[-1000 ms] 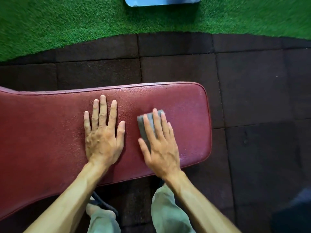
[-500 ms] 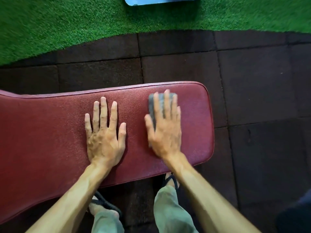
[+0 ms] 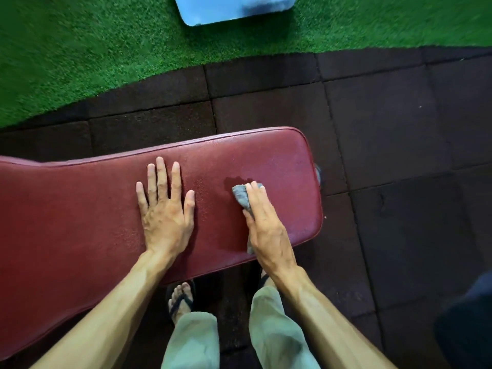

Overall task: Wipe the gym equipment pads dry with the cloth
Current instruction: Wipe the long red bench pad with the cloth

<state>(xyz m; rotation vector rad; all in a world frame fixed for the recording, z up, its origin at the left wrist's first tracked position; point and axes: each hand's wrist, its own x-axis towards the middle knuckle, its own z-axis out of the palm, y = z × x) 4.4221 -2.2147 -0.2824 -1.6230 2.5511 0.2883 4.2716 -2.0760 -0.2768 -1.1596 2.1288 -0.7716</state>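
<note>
From the head camera I take the long maroon vinyl bench pad [image 3: 87,222] as my landmark. My left hand [image 3: 165,209] lies flat and spread wide on its middle, holding nothing; I judge it braces my lean and steadies the pad. My right hand [image 3: 266,225] sits nearer the pad's rounded right end, fingers closed over the crumpled grey cloth [image 3: 241,197], pressing it onto the vinyl just below a dark wet patch [image 3: 234,181], likely the next spot to dry. Most of the cloth is hidden beneath my palm, the pad's left end runs out of frame, and its frame underneath is unseen. A pale blue object [image 3: 234,8] beyond the pad, on green turf [image 3: 80,54], is cut off.
</note>
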